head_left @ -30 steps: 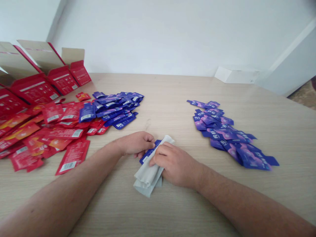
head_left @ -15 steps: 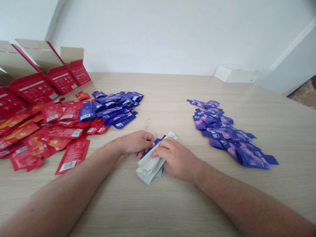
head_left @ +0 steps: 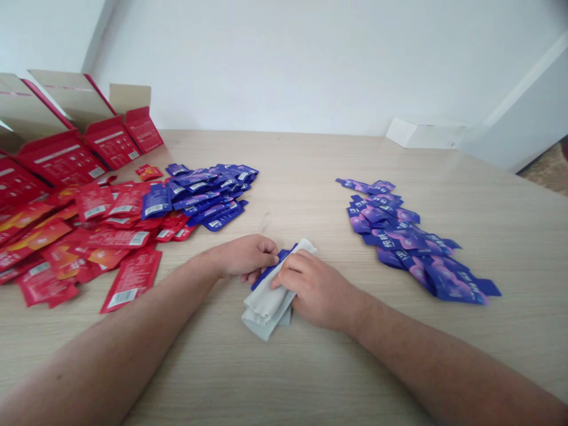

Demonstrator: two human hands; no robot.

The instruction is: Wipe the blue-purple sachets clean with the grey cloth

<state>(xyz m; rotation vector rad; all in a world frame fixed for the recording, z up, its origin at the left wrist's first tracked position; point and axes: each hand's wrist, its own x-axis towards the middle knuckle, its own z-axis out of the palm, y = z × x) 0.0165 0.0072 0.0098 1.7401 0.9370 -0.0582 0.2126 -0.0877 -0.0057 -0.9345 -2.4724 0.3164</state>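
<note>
Two bare hands meet at the near middle of the wooden table [head_left: 310, 160]. The left hand [head_left: 246, 257] has its fingers curled and pinches the far end of a blue sachet [head_left: 267, 274], which lies flat on the table between both hands. The right hand [head_left: 315, 287] grips a folded grey-white cloth [head_left: 264, 305] and presses it down on the sachet, so only a thin blue edge shows. It seems that most of the sachet is under the cloth, but this is not clear.

To the left lies a wide heap of red packets [head_left: 89, 236], and just beside it, farther away, a heap of blue packets [head_left: 208, 192]. Open red boxes [head_left: 62, 160] stand at the far left edge. To the right, well apart from the hands, is a long pile of purple packets [head_left: 412, 242]. A white box [head_left: 423, 135] rests at the far right, near the wall.
</note>
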